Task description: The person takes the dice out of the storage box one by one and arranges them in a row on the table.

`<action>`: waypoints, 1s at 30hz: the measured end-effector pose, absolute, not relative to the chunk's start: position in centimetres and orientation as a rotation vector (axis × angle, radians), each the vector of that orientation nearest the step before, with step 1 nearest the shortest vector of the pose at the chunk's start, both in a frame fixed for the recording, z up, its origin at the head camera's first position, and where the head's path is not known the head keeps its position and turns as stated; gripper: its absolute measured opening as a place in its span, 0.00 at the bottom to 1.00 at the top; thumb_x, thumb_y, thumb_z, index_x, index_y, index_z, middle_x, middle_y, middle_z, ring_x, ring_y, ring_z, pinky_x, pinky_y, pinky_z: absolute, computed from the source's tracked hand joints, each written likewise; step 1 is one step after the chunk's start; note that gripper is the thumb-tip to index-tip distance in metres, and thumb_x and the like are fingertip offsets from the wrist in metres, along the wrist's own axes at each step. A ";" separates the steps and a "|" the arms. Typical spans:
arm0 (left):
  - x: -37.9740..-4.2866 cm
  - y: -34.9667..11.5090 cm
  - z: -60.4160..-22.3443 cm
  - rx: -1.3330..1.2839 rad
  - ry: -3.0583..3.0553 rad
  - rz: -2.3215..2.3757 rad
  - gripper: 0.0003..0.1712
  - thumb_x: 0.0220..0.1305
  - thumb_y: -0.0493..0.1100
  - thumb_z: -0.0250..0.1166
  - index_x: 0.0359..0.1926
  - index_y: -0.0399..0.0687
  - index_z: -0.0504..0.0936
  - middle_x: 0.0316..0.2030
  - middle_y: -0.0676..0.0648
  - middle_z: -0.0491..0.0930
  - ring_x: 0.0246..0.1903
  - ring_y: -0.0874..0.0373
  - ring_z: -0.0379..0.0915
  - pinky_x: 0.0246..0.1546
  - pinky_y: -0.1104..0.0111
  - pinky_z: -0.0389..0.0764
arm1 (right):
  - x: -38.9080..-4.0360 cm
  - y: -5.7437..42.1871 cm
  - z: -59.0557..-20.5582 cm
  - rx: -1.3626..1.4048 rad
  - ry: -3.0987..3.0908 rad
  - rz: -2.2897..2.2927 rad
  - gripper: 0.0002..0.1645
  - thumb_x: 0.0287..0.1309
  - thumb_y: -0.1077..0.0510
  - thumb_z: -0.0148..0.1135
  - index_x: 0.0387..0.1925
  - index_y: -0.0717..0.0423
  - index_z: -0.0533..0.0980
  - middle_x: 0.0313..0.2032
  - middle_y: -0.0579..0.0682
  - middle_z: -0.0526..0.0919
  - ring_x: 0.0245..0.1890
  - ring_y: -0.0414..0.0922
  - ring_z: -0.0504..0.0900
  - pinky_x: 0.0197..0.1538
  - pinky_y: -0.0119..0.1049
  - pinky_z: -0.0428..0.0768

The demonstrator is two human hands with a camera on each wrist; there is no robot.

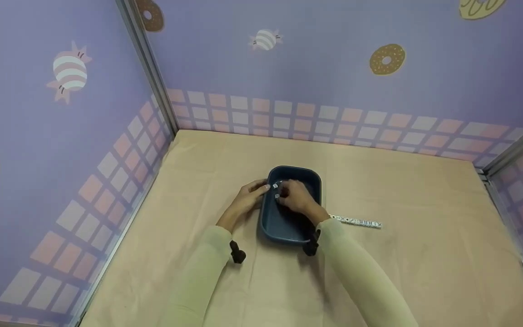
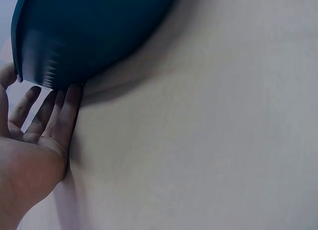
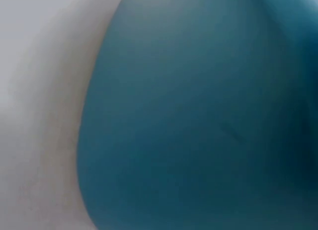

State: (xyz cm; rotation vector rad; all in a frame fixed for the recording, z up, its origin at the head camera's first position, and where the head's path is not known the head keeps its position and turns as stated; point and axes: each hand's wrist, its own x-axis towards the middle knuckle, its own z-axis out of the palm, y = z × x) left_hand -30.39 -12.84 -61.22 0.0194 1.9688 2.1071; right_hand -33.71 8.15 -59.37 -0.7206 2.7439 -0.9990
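A deep blue rectangular plastic tray (image 1: 285,225) with rounded corners stands on the table. My left hand (image 1: 246,198) holds its left side, the thumb at the rim and the fingers against the outer wall, as the left wrist view also shows. Inside the tray, my right hand (image 1: 297,196) reaches down with bent fingers. Small white pieces with dark marks (image 1: 275,185), like dice or tiny tiles, show by its fingertips. Whether the right fingers pinch one cannot be made out. In the right wrist view, the blue tray wall (image 3: 189,115) fills most of the picture, and no fingers show.
A row of similar small white marked pieces (image 1: 357,221) lies to the right of the tray, partly behind the right wrist. A beige cloth (image 1: 429,254) covers the table. Patterned purple walls (image 1: 316,59) rise behind and at both sides.
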 end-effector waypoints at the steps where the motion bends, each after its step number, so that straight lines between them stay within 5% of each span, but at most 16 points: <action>1: -30.4 -12.8 -61.2 0.023 1.978 2.104 0.30 0.79 0.51 0.64 0.75 0.46 0.74 0.68 0.41 0.78 0.62 0.46 0.80 0.57 0.59 0.85 | -33.6 8.3 -59.1 -0.738 2.742 -1.020 0.05 0.64 0.63 0.72 0.39 0.59 0.83 0.38 0.51 0.82 0.40 0.47 0.79 0.47 0.44 0.79; 13: -30.7 -12.9 -61.1 0.014 2.095 2.048 0.30 0.78 0.52 0.65 0.74 0.45 0.75 0.68 0.41 0.77 0.63 0.45 0.79 0.60 0.57 0.83 | -32.1 13.8 -53.6 -0.878 2.697 -1.164 0.07 0.63 0.65 0.72 0.41 0.58 0.82 0.37 0.51 0.85 0.37 0.46 0.82 0.42 0.41 0.83; 30: -30.5 -12.7 -61.2 0.026 2.072 2.035 0.33 0.77 0.55 0.65 0.75 0.47 0.74 0.71 0.42 0.75 0.67 0.45 0.76 0.64 0.55 0.80 | -29.3 29.0 -54.8 -0.674 2.850 -1.190 0.06 0.63 0.71 0.70 0.40 0.64 0.81 0.37 0.54 0.86 0.39 0.50 0.85 0.47 0.44 0.87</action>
